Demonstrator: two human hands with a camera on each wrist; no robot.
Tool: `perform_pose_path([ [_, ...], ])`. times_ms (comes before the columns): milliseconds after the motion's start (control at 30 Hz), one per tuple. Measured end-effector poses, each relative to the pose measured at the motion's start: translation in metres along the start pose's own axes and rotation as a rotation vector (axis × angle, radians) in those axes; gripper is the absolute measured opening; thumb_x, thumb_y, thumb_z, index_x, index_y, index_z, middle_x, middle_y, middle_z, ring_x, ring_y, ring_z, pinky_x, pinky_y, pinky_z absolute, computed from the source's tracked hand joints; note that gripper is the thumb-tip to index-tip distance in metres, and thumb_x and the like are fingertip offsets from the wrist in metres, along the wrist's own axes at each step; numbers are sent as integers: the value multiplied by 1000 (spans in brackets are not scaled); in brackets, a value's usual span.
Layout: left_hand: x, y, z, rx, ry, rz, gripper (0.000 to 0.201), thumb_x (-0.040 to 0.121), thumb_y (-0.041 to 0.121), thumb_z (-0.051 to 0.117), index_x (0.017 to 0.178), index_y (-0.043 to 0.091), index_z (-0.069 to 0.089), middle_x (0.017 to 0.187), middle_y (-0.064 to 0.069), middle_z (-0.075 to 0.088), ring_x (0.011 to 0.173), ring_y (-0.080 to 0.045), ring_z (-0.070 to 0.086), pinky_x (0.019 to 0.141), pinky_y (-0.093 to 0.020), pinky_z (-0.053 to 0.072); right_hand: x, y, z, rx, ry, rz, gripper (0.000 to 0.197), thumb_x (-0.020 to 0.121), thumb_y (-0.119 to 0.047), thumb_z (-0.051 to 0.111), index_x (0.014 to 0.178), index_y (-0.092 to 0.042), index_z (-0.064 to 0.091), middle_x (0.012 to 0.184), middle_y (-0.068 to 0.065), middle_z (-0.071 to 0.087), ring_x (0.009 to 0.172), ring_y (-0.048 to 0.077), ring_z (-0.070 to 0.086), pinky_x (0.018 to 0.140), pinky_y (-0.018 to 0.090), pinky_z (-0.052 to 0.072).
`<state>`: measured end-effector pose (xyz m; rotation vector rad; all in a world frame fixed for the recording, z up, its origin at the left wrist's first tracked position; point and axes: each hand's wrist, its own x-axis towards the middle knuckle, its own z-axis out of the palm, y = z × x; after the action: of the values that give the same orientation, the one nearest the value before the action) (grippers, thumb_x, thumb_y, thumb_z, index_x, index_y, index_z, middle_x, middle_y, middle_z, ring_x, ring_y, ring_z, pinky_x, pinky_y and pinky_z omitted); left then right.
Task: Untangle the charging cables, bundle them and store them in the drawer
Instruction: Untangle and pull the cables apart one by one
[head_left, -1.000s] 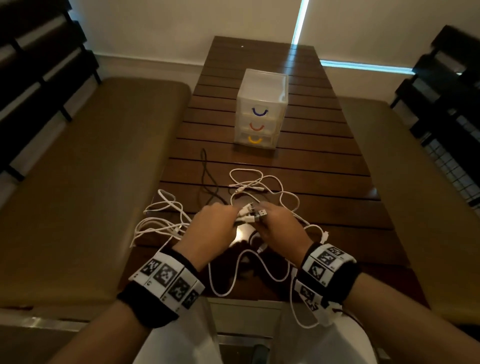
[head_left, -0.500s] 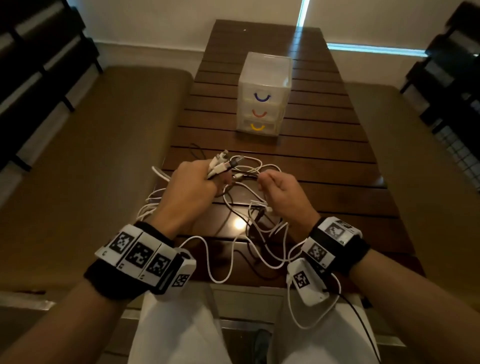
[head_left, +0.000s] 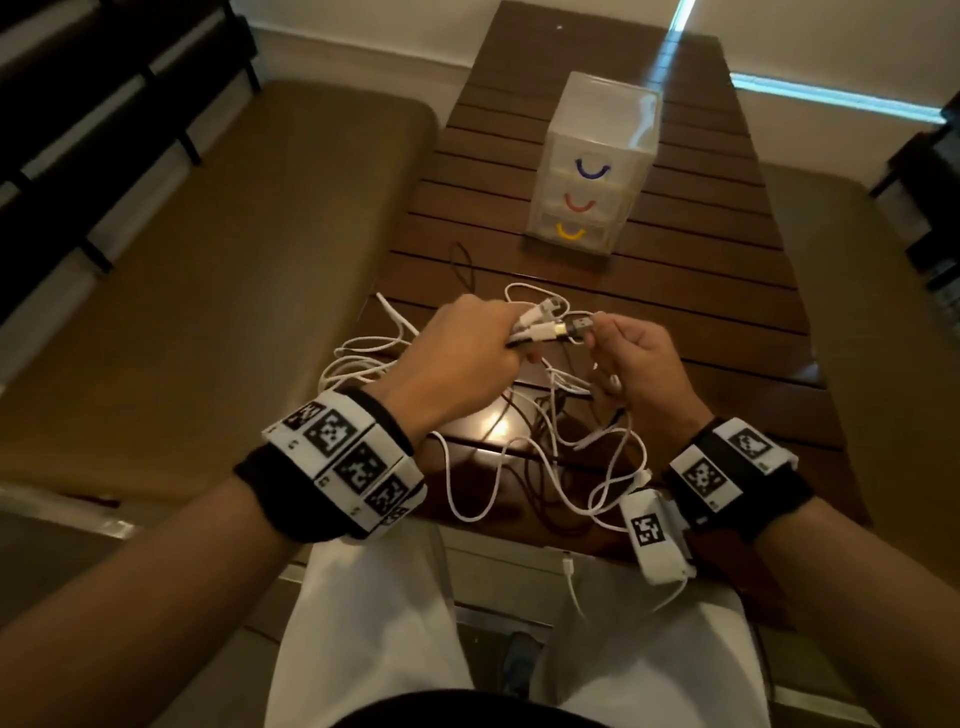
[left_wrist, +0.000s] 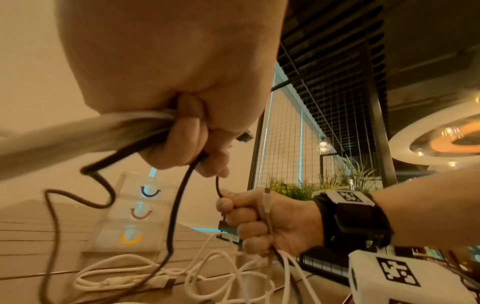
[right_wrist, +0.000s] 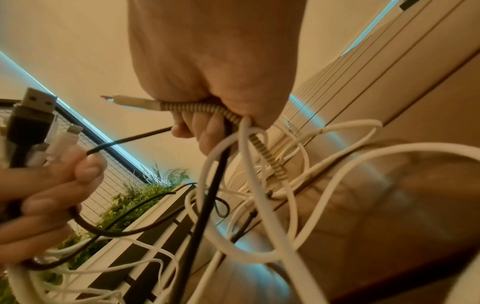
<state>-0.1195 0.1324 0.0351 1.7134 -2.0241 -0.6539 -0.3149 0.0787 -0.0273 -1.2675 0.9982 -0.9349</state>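
Above the table, left hand clenched the plug ends; right hand gripped tangled cables, best drawn apart slowly, one at a time.

Your hands meet above the near half of the table, left hand just left of your right hand, cables trailing beneath onto the tabletop. The drawer unit stands farther back, benches flanking the table.
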Motion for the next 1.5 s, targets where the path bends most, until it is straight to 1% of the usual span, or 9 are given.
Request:
perform_pose_path([
  [100,4,-10,-1,21,24,-20,17,94,32,57,82,23,64,84,-4,66,83,-29,61,66,-31,36,-6,8,-6,-120,-41,4,33,101,-27,48,73,-12,55,48,-6,38,37,8,31,36,18,27],
  [167,10,-15,-3,55,82,-48,18,93,32,56,95,19,68,91,-8,67,86,-31,61,67,-31,35,-5,8,-9,-192,-69,-2,33,99,-31,50,72,-14,58,49,-4,38,38,10,33,37,20,30],
  [400,16,-15,-14,28,123,-76,19,94,29,57,101,18,70,94,-12,67,89,-35,61,68,-32,37,1,-8,-7,-187,-103,52,34,104,-22,43,76,-7,56,47,-6,35,35,6,30,35,18,27],
  [600,21,-31,-32,-28,161,-179,17,96,31,55,79,29,58,78,-1,58,78,-27,58,65,-32,37,9,-13,1,-131,-65,106,39,104,-35,41,81,-10,60,47,-6,35,34,7,29,36,16,26],
  [833,17,-40,-36,-42,177,-184,19,96,32,56,92,23,72,80,-1,63,74,-23,59,64,-30,41,11,-21,1,-32,-35,193,37,105,-39,35,93,-15,61,52,-3,33,36,9,26,39,17,23],
  [1067,17,-55,-51,-70,259,-219,21,96,29,57,77,33,66,65,10,55,57,-6,49,50,-25,30,18,-29,4,16,-81,216,37,104,-42,35,93,-17,60,52,-4,33,37,8,23,39,14,22],
  [1200,15,-72,-69,-123,348,-275,25,97,30,55,75,30,65,79,-2,66,66,-16,57,61,-32,43,20,-29,1,48,-89,220,39,103,-48,36,93,-17,59,54,-4,32,38,7,22,45,16,15],
  [1300,12,-79,-73,-115,357,-304,30,97,30,55,68,31,62,82,-4,68,73,-22,62,69,-39,50,21,-27,-2,59,-125,234,43,102,-51,34,97,-16,58,53,-4,31,39,7,22,43,15,17],
  [1500,14,-81,-75,-128,400,-317,24,96,27,55,75,30,66,81,1,67,79,-18,64,69,-31,46,22,-29,-3,58,-122,254,49,99,-57,32,97,-15,58,55,0,30,41,9,22,40,15,18],
])
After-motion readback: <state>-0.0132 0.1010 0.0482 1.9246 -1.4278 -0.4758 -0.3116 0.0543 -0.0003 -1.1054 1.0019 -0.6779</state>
